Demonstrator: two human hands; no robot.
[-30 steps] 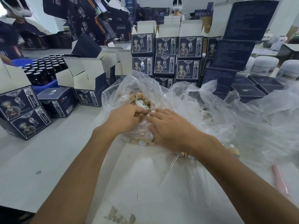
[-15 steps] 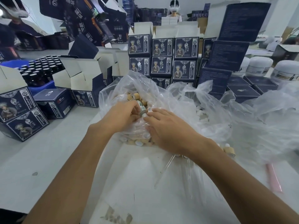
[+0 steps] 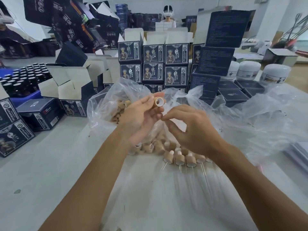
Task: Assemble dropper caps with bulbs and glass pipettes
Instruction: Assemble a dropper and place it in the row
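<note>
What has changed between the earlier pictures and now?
Both hands came up out of the plastic bag. The left hand now holds one tan cap at its fingertips, open end toward the camera; the right hand pinches something small beside it. The finished droppers and stacked boxes stayed put.

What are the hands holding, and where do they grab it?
The left hand pinches a tan dropper cap by its sides, open end facing the camera. The right hand has fingertips pinched together; what they hold cannot be told.
</note>
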